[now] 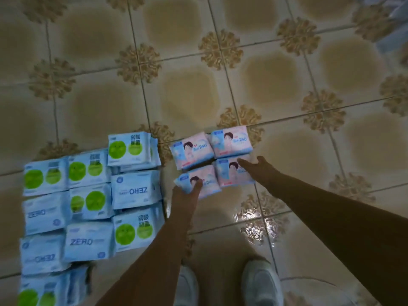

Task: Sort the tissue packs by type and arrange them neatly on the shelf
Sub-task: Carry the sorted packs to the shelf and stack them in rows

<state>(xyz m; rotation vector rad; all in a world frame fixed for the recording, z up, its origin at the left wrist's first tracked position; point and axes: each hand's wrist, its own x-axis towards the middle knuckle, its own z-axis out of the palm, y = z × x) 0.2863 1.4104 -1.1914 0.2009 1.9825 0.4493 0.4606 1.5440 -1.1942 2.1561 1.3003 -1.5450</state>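
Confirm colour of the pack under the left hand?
Pink and light blue, with a printed face, on the near-left pack the left hand holds; head view shows it.

The tiled floor point(220, 89) carried everything. Four pink packs point(212, 160) lay on it in a tight two-by-two block. Left of that block lay blue packs point(88, 206) in rows, edges touching. Two white shoes point(260, 283) stood nearer than the block.

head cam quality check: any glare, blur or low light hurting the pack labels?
Head view: dim, warm light overall; a bright glare patch on the floor tile near the shoes; blue packs at left smear with motion blur toward the frame edge; pink packs by the hands are sharper, print partly readable.
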